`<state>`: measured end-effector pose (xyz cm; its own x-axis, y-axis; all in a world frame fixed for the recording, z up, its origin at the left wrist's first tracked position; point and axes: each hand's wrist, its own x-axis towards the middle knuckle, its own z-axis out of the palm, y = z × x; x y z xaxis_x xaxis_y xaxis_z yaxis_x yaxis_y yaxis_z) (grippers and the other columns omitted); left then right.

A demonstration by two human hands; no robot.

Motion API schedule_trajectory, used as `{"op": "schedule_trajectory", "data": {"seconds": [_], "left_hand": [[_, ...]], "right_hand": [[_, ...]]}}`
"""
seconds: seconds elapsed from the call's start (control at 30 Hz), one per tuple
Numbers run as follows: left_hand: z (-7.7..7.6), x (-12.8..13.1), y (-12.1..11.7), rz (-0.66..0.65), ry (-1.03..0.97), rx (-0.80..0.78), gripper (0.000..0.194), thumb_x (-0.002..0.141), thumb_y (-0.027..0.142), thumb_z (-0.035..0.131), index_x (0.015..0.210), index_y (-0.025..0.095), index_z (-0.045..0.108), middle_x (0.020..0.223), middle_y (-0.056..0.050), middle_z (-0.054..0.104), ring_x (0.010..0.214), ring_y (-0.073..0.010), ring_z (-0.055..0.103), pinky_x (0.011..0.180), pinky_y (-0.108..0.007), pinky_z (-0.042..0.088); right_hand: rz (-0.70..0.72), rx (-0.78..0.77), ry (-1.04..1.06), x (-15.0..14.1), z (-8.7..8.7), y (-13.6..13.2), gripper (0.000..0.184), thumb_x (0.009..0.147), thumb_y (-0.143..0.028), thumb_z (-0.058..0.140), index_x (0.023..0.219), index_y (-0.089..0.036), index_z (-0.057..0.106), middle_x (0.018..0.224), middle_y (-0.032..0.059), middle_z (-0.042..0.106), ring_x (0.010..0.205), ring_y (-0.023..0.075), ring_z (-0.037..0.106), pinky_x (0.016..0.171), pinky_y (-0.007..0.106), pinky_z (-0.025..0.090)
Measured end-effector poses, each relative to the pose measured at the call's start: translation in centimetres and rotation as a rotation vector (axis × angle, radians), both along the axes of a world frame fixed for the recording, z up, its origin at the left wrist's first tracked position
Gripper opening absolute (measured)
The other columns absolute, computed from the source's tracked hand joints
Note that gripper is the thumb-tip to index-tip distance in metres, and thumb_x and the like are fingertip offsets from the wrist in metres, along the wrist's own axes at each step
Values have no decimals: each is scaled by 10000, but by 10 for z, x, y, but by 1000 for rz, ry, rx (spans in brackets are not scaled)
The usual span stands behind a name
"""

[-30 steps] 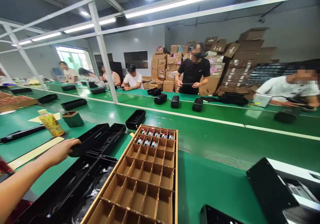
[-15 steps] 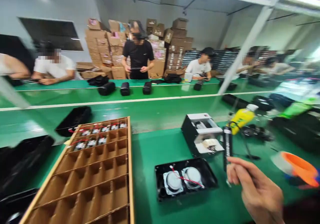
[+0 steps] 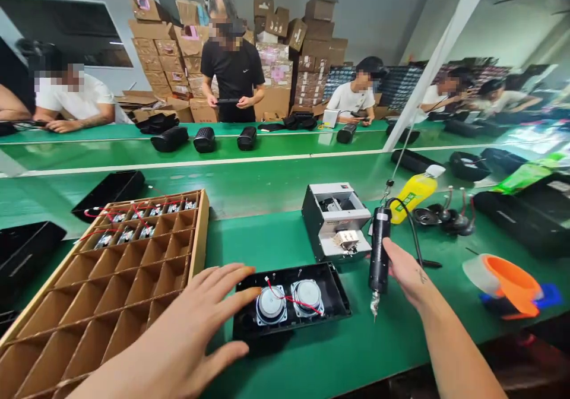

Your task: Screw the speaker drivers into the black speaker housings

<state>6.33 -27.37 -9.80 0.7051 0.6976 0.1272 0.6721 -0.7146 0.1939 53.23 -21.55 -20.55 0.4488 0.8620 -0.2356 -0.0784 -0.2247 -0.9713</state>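
In the head view, the open black speaker housing (image 3: pixel 332 286) lies on the green workbench (image 3: pixel 276 366), toward its near edge and just right of the cardboard divider tray (image 3: pixel 201 233). Two round speaker drivers (image 3: pixel 271 305) sit side by side inside it, joined by a red lead (image 3: pixel 289 299). The left hand (image 3: pixel 178 333) is spread wide at the housing's left end, with the thumb reaching over the rim and the fingers on either side of that end; how hard it presses cannot be told. The right hand (image 3: pixel 407 271) is at the barrel of an electric screwdriver (image 3: pixel 379 250), with the fingers (image 3: pixel 392 247) against it, but how firmly they close is hard to tell. The tool stands nearly upright, hung from a thin line above, and a black cord (image 3: pixel 412 236) curves away from its top. Its bit (image 3: pixel 375 307) points down just beyond the housing's right end, touching nothing. Behind the tool, toward the far edge, stand a screw feeder (image 3: pixel 336 221) and a yellow bottle (image 3: pixel 414 194). Loose wired drivers (image 3: pixel 445 218) lie further right, with a tape roll (image 3: pixel 503 283) near the right end of the workbench.
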Motion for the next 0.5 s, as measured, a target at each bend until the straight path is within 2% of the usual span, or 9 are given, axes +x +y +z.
{"op": "schedule_trajectory", "data": {"seconds": [0.1,0.17,0.23,0.3,0.37,0.43,0.5], "left_hand": [[4,38,7,-29,75,-120,730,870,351,788,1531,379,480,1697,-64,370,1535,-407,375,1173,-710,425],[2,49,9,-21,93,-166,758,839,350,822,1523,353,494,1706,-97,345,1547,-428,344,1176,-737,397],[-4,50,10,0,85,-188,755,828,332,829,1510,347,505,1711,-109,330,1553,-437,327,1173,-738,400],[-11,46,10,17,65,-210,737,815,313,835,1482,338,523,1714,-113,317,1554,-438,323,1174,-723,413],[-20,40,11,29,48,-241,696,812,293,832,1443,309,538,1718,-126,299,1553,-430,330,1179,-692,429],[-26,35,12,31,29,-263,652,829,263,808,1420,294,534,1719,-131,285,1553,-413,337,1183,-658,446],[-30,33,15,20,8,-275,623,856,226,769,1424,300,521,1716,-123,285,1553,-390,346,1186,-623,461]], "right_hand": [[38,100,214,-5,-8,-5,435,1003,-566,624,1106,-143,635,978,56,625,804,160,620,694,304,582],[44,227,340,-8,-2,-13,571,856,-706,712,1101,-197,632,919,33,557,781,154,574,658,290,584],[47,342,430,-11,8,-22,711,663,-787,807,1112,-260,645,844,6,438,720,143,494,548,235,536],[41,424,477,-14,20,-31,734,590,-764,862,1126,-304,663,807,-8,326,645,136,392,412,179,397],[24,487,484,-16,31,-36,668,596,-723,880,1082,-312,678,787,-21,247,573,126,256,328,168,199],[8,526,477,-16,42,-37,634,584,-713,903,1025,-314,682,763,-46,173,537,108,80,319,200,17],[-18,541,371,-17,52,-36,675,585,-791,863,1041,-328,683,738,-66,120,548,94,-57,338,238,-55]]}}
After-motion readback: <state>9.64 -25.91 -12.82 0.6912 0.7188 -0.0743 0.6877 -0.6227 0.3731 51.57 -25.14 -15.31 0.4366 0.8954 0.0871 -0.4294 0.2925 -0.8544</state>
